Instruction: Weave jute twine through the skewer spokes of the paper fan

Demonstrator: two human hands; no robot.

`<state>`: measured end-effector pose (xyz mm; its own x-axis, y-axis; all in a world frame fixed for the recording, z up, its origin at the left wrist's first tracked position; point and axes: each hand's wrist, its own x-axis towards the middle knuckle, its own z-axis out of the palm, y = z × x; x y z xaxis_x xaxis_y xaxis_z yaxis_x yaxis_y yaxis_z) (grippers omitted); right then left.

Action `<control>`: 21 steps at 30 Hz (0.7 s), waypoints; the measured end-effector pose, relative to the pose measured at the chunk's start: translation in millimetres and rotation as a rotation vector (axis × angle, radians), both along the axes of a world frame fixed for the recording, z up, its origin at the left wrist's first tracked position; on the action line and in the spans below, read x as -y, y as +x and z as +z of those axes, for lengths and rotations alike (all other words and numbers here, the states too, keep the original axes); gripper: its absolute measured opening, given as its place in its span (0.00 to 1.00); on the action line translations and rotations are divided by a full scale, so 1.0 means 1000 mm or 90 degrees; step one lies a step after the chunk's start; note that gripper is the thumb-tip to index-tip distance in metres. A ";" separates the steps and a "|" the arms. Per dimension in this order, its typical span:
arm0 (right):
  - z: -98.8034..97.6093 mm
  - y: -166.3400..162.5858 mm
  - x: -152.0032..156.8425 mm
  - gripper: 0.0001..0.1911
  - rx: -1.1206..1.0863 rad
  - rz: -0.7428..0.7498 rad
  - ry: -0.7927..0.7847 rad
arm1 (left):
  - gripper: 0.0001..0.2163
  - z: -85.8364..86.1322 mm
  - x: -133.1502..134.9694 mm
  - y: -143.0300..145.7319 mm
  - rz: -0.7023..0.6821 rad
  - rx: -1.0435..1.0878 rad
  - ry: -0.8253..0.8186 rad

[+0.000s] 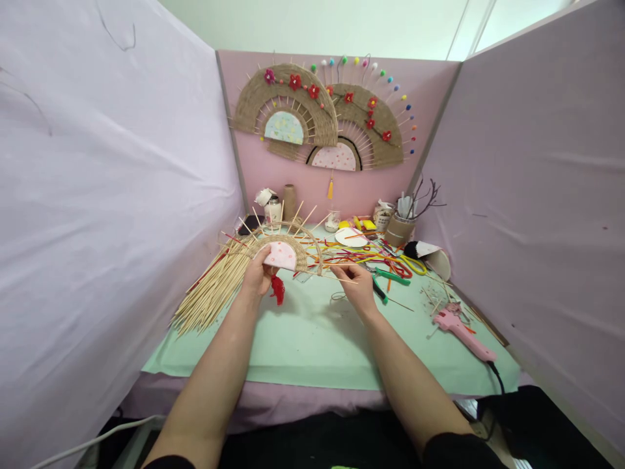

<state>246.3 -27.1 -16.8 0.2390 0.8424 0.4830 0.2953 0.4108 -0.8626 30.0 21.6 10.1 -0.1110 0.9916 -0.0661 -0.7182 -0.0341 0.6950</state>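
My left hand (258,273) grips a half-round woven fan (295,244) by its lower left part, thumb on the pink-spotted white panel (280,256). Jute twine is woven around thin wooden sticks, which radiate past the weave. A separate outer band of twine (320,251) arches over the inner one. Below my left hand hangs a red tassel (278,290). At the fan's right end my right hand (355,286) is closed in a pinch, seemingly on the twine, beside a stick pointing right. A thin loop of twine (338,296) shows beneath that hand.
Loose sticks (209,286) are heaped at left. Green-handled pliers (393,277), coloured pipe cleaners (415,264) and a white plate (351,237) lie behind my right hand. A pink glue gun (463,334) rests at right. Finished fans (288,81) hang on the back panel.
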 end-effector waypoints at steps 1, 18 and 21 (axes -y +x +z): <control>0.000 0.000 0.000 0.17 -0.008 -0.014 -0.005 | 0.03 0.001 0.000 -0.001 0.012 -0.004 0.005; 0.008 0.029 -0.004 0.12 0.080 -0.113 0.119 | 0.04 0.002 -0.003 -0.010 0.059 -0.062 0.017; 0.007 0.027 -0.006 0.12 0.013 -0.067 0.062 | 0.03 0.003 -0.003 -0.011 0.025 -0.049 -0.018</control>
<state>273.7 -21.5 -10.1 0.3137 0.7614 0.5673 0.3579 0.4586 -0.8134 19.0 24.5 13.6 -0.1550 0.9843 -0.0844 -0.6617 -0.0400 0.7487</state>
